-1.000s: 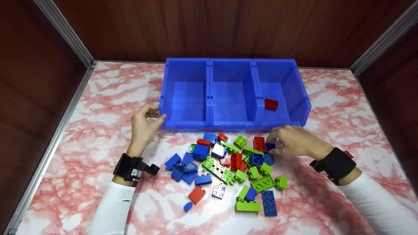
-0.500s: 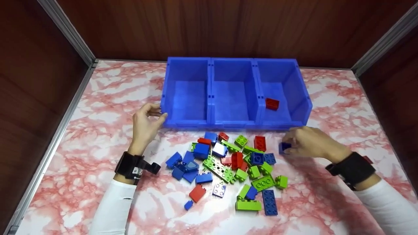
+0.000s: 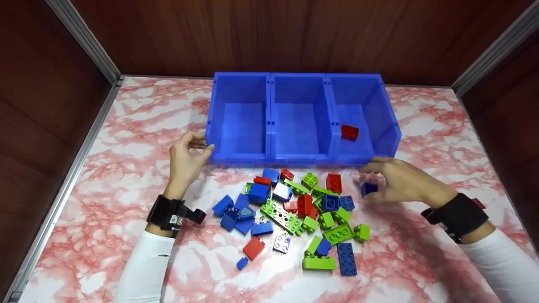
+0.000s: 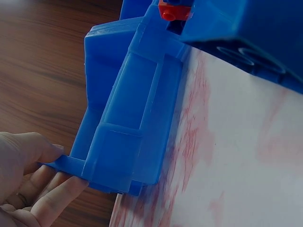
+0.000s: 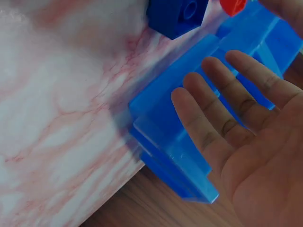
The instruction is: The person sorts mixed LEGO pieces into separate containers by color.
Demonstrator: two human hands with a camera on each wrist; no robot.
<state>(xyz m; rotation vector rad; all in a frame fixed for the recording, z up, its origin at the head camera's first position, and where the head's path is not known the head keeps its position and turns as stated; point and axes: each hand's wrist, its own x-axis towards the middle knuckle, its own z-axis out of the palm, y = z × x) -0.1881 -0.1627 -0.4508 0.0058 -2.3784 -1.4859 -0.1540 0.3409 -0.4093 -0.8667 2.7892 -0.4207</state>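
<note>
My right grip [image 3: 398, 181] is spread, its fingers parted from the thumb and holding nothing. Between them, just beside the fingertips, the dark blue brick [image 3: 369, 189] lies on the surface [image 3: 139, 261], near the front of the blue bin [image 3: 299, 161]. My left grip [image 3: 186, 164] is clamped on the bin's front left corner, thumb and fingers pinching the edge.

The bin has three compartments side by side, and one dark red brick [image 3: 349, 132] lies in the one on the right. To the left of the dark blue brick, well inside the space between my arms, bricks lie heaped in front of the bin: a red brick [image 3: 334, 183] nearest, then a green plate [image 3: 281, 217] amid the heap. A long blue plate [image 3: 347, 259] and a white brick [image 3: 281, 243] lie closer to me. Behind the bin rises a wood-grained panel [image 3: 294, 33].
</note>
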